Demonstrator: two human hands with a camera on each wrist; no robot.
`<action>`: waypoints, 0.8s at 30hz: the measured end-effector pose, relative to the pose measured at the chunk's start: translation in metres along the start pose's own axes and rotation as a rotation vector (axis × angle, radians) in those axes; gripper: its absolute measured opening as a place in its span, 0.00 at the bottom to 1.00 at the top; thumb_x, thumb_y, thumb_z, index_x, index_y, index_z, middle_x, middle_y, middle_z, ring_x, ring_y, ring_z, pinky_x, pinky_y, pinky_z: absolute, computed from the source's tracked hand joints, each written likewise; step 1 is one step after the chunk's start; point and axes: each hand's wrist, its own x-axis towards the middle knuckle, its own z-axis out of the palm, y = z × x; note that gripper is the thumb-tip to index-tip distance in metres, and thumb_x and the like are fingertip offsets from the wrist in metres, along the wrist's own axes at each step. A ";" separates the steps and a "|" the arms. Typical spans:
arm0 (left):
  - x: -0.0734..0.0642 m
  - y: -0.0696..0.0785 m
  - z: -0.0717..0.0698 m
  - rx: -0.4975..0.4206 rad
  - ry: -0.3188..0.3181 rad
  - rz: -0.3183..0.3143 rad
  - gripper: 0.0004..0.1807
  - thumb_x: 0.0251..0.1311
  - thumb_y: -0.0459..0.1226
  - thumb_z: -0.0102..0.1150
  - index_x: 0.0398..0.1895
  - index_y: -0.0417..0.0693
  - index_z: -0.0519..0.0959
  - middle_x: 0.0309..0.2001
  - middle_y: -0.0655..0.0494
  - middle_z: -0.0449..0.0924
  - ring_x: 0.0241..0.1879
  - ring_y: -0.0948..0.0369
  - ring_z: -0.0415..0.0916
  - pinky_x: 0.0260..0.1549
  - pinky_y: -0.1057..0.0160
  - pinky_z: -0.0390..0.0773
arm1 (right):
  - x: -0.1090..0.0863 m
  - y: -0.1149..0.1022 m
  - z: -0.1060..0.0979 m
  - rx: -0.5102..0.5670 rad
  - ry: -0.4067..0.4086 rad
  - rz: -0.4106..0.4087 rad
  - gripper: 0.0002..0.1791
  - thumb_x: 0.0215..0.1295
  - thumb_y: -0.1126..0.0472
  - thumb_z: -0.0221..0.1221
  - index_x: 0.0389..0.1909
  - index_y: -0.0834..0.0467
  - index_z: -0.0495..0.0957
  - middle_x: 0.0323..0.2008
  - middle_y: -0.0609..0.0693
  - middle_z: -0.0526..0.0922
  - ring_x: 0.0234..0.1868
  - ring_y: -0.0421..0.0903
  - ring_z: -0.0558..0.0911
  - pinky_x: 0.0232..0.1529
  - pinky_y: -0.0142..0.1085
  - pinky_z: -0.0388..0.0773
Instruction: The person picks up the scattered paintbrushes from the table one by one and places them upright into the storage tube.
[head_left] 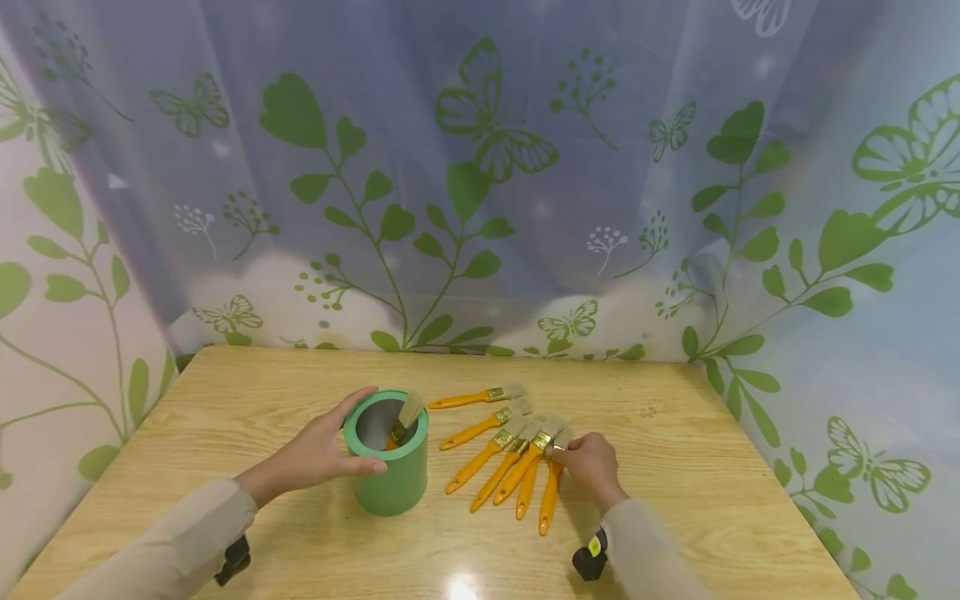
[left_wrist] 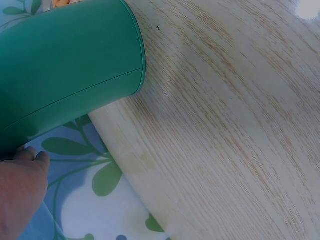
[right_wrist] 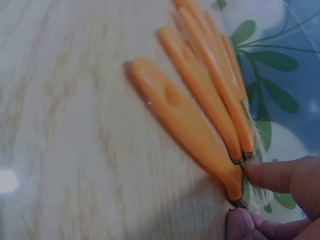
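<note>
A green can (head_left: 393,483) stands upright on the table, and my left hand (head_left: 318,450) grips it near the rim, thumb on the near side and fingers around the far side. One paintbrush (head_left: 407,417) leans inside, bristles up above the rim. To the can's right, several paintbrushes with orange handles lie fanned out, some overlapping. My right hand (head_left: 595,468) pinches the rightmost paintbrush (head_left: 550,504) near its metal band; its handle points toward me. In the right wrist view, thumb and finger close on the band end of that brush's handle (right_wrist: 175,117).
The wood-grain table (head_left: 697,483) ends at the back against a curtain (head_left: 525,275) printed with green leaves and butterflies. The farthest paintbrush (head_left: 461,401) lies apart from the overlapping ones, beside the can's rim in this view.
</note>
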 end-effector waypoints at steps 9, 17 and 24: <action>-0.002 0.003 0.000 -0.014 -0.006 -0.010 0.57 0.46 0.50 0.74 0.75 0.46 0.49 0.65 0.40 0.66 0.65 0.40 0.62 0.57 0.34 0.65 | 0.002 0.005 -0.001 0.008 -0.007 -0.024 0.30 0.52 0.60 0.68 0.04 0.52 0.58 0.07 0.41 0.50 0.12 0.38 0.48 0.14 0.29 0.47; -0.001 0.003 0.000 -0.011 -0.012 -0.007 0.57 0.46 0.50 0.74 0.75 0.47 0.49 0.65 0.41 0.66 0.65 0.40 0.63 0.56 0.35 0.65 | 0.004 0.010 -0.011 0.032 -0.014 -0.028 0.27 0.51 0.61 0.68 0.04 0.51 0.62 0.06 0.40 0.58 0.11 0.37 0.56 0.16 0.29 0.52; -0.001 0.002 -0.001 -0.016 -0.014 -0.011 0.57 0.47 0.50 0.74 0.75 0.48 0.49 0.66 0.42 0.66 0.65 0.41 0.63 0.56 0.34 0.65 | 0.005 0.009 -0.024 0.065 0.010 0.024 0.19 0.55 0.63 0.63 0.08 0.58 0.69 0.14 0.47 0.75 0.16 0.40 0.71 0.20 0.30 0.67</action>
